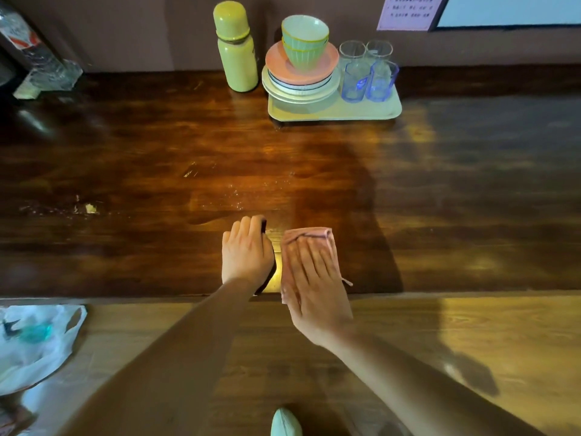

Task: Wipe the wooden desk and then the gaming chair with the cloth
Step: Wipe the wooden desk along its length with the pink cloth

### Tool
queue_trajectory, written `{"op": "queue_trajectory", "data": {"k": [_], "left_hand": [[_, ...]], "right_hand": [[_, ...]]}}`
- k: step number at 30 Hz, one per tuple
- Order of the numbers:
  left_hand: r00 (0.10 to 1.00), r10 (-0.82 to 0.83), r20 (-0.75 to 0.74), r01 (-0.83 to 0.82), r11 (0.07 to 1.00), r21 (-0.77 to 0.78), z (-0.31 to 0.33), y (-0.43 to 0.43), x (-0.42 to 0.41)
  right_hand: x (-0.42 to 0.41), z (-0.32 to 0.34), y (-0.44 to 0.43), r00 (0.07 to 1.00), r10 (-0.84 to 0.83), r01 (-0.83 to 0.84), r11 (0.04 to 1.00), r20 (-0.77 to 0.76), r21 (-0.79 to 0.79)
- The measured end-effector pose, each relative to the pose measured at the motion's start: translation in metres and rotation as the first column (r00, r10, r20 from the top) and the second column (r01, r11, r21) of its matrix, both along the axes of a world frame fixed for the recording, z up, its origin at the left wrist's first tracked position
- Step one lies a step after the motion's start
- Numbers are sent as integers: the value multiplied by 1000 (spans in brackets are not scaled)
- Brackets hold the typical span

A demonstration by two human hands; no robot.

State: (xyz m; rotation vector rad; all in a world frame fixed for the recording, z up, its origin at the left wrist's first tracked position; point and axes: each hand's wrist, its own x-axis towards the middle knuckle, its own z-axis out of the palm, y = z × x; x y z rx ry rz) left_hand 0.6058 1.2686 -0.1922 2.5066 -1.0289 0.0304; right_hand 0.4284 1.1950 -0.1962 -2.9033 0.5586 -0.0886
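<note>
Under the right hand (314, 278) lies the pink cloth (314, 233), right at the near edge of the desk (176, 143). The fingers are straight and press the cloth flat. The cloth's long side points away, toward the tray (361, 112). Wet drops (235, 196) lie ahead, a bit to the left. Just beside the cloth, the left hand (246, 256) curls round a dark thing (263, 222). No chair shows.
</note>
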Motion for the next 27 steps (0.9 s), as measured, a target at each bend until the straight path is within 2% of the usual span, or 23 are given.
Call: {"op": "queue_trajectory", "data": {"k": [6, 8, 12, 16, 21, 27], "left_hand": [[1000, 17, 7, -17, 1000, 0, -4, -2, 3], [1000, 14, 13, -15, 1000, 12, -4, -3, 3], [1000, 13, 8, -13, 1000, -1, -6, -2, 3], [1000, 18, 6, -18, 1000, -4, -3, -3, 3], [999, 26, -22, -25, 999, 34, 1, -4, 1], [999, 34, -11, -33, 998, 55, -3, -4, 3]], "right_hand": [[47, 5, -40, 999, 18, -18, 1000, -26, 6], [80, 9, -67, 1000, -23, 23, 999, -18, -29], [122, 16, -92, 987, -145, 146, 989, -75, 8], [87, 15, -64, 997, -66, 66, 998, -47, -7], [24, 8, -13, 996, -16, 18, 1000, -84, 24], [67, 11, -52, 996, 8, -9, 1000, -89, -16]]}}
